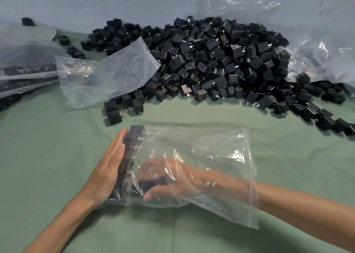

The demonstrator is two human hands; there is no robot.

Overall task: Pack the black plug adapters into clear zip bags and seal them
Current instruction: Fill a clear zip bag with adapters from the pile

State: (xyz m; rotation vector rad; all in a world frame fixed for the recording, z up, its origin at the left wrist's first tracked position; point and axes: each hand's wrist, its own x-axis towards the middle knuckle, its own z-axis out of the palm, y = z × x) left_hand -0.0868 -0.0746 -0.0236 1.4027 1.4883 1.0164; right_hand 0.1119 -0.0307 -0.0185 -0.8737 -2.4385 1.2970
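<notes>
At the far left, filled zip bags [25, 70] are stacked, and an empty zip bag [107, 74] is laid just beside them. Nearer, the left hand [107, 172] is held flat with straight fingers, pressed against the closed end of the open zip bag [211, 156], where a row of adapters [130, 156] is lined up inside. The right hand [165, 179] is seen inside that bag, its fingers curled round one adapter [153, 182]. Farther right, the pile of black plug adapters [221, 60] is heaped on the green cloth [57, 147].

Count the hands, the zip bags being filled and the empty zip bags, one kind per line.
Hands: 2, left hand and right hand
Zip bag being filled: 1
Empty zip bag: 1
Total: 4
</notes>
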